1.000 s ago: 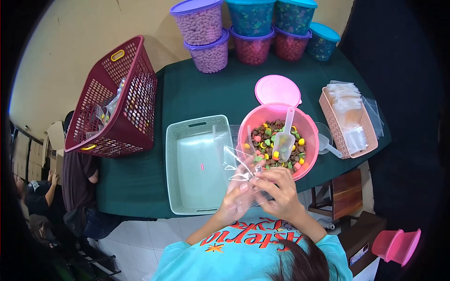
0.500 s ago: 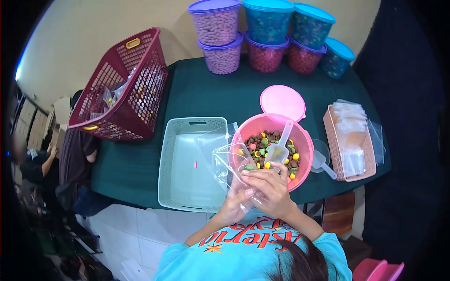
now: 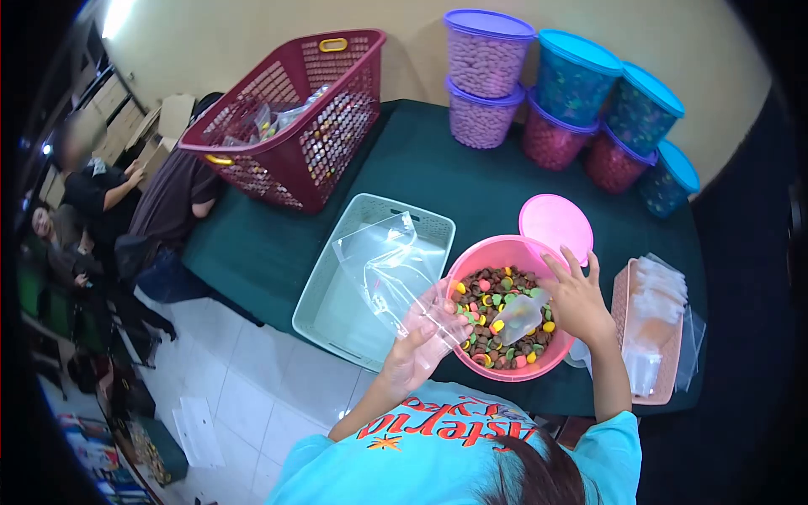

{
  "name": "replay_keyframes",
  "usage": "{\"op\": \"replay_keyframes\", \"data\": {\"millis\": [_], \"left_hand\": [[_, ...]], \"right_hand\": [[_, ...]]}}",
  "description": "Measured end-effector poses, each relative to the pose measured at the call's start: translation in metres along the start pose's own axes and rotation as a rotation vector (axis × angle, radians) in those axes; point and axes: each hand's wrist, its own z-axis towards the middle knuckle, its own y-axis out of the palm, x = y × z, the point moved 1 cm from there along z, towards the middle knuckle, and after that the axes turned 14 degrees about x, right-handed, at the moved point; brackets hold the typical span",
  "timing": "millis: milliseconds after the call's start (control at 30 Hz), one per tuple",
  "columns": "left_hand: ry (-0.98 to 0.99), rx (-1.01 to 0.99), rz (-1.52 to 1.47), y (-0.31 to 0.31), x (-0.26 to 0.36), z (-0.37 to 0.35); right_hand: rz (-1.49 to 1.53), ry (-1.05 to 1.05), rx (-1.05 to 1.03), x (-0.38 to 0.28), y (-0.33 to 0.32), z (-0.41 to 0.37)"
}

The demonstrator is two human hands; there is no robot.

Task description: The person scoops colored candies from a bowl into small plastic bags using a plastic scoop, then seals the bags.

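My left hand (image 3: 418, 347) holds a clear plastic bag (image 3: 383, 269) whose upper part extends over the pale green tray (image 3: 305, 313). Colourful candies (image 3: 481, 295) partly fill the pink tub (image 3: 539, 370), and a clear scoop (image 3: 519, 320) rests among them. Over the tub's right side is my right hand (image 3: 579, 295), its fingers spread at the scoop's handle, which it largely hides; whether it grips the handle is unclear. A round pink lid (image 3: 555, 225) lies behind the tub.
A maroon basket (image 3: 316, 160) with filled bags stands at the back left. Lidded tubs (image 3: 484, 122) are stacked at the back. On the right, a pink basket (image 3: 665, 389) holds clear bags (image 3: 658, 295). Several people (image 3: 177, 198) are at the far left.
My right hand has left the bag and moved right, over the scoop. My left hand still has the bag. The view has shifted, so the table items appear further right.
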Motion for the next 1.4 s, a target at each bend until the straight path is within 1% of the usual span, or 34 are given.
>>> {"op": "replay_keyframes", "data": {"millis": [67,100,133,200,233,267,333,367,433,467,500,533,567,600,667,700,800,833,933,967,1000,1067,1100,1133,1200,1233,1267,1333,1367,1400], "left_hand": [[0.004,0.031,0.027,0.001,0.001,-0.002],[0.009,0.047,0.016,0.004,0.001,-0.003],[0.017,0.053,0.014,0.003,0.001,-0.005],[0.04,0.102,0.017,0.001,0.0,-0.006],[0.041,0.105,0.018,0.001,0.0,-0.007],[0.07,0.107,0.002,0.0,-0.001,-0.007],[0.094,0.109,-0.01,0.001,-0.001,-0.006],[0.118,0.12,-0.016,0.002,-0.001,-0.006],[0.137,0.13,-0.019,0.004,-0.001,-0.004],[0.175,0.14,-0.016,0.004,0.0,-0.002],[0.213,0.149,-0.012,0.005,0.0,0.0],[0.207,0.146,-0.01,0.006,0.001,0.002],[0.23,0.162,-0.014,0.009,0.002,0.004],[0.251,0.178,-0.016,0.011,0.003,0.005],[0.254,0.17,-0.009,0.015,0.003,0.01],[0.267,0.164,-0.004,0.018,0.003,0.011],[0.209,0.121,0.005,0.027,0.001,0.014],[0.194,0.113,0.01,0.03,0.0,0.015],[0.182,0.071,0.083,0.035,-0.004,0.019],[0.171,0.064,0.104,0.036,-0.006,0.02],[0.159,0.057,0.125,0.035,-0.007,0.021],[0.107,0.038,0.13,0.035,-0.008,0.024],[0.068,0.024,0.131,0.035,-0.009,0.025],[0.058,0.018,0.133,0.035,-0.012,0.026],[-0.036,0.055,0.12,0.036,-0.017,0.025],[-0.084,0.049,0.143,0.034,-0.017,0.026],[-0.089,0.044,0.143,0.032,-0.018,0.026],[-0.176,0.019,0.053,0.03,-0.019,0.024],[-0.179,0.017,0.053,0.027,-0.019,0.024],[-0.179,0.019,0.072,0.023,-0.018,0.025]], "right_hand": [[0.059,0.036,-0.157,0.001,-0.009,0.004],[0.113,0.008,-0.043,0.001,-0.013,0.003],[0.117,-0.002,-0.044,0.001,-0.021,0.004],[0.22,0.044,-0.211,0.0,-0.037,0.004],[0.225,0.014,-0.08,0.002,-0.035,-0.002],[0.228,0.014,-0.08,0.0,-0.039,-0.004],[0.245,0.128,-0.067,-0.005,-0.056,-0.006],[0.247,0.133,-0.067,-0.005,-0.059,-0.01],[0.474,0.202,0.046,-0.007,-0.064,-0.02],[0.473,0.207,0.048,-0.01,-0.068,-0.024],[0.626,0.256,0.04,-0.014,-0.071,-0.029],[0.778,0.305,0.033,-0.017,-0.074,-0.034],[0.805,0.27,0.049,-0.019,-0.075,-0.04],[0.803,0.28,0.052,-0.023,-0.075,-0.045],[1.009,0.272,0.128,-0.033,-0.074,-0.053],[1.027,0.267,0.148,-0.038,-0.069,-0.056],[1.038,0.29,0.198,-0.061,-0.055,-0.055],[1.058,0.338,0.228,-0.07,-0.05,-0.054],[1.059,0.396,0.317,-0.09,-0.044,-0.051],[1.004,0.336,0.382,-0.096,-0.044,-0.048],[0.999,0.348,0.387,-0.102,-0.042,-0.045],[0.918,0.26,0.553,-0.109,-0.038,-0.04],[0.831,0.226,0.552,-0.11,-0.029,-0.043],[0.824,0.235,0.556,-0.112,-0.028,-0.043],[0.631,0.285,0.859,-0.119,-0.03,-0.034],[0.725,0.317,0.945,-0.124,-0.021,-0.034],[0.719,0.319,0.947,-0.124,-0.022,-0.031],[0.695,0.248,0.82,-0.125,-0.026,-0.024],[0.679,0.246,0.772,-0.125,-0.028,-0.022],[0.678,0.248,0.773,-0.125,-0.028,-0.02]]}}
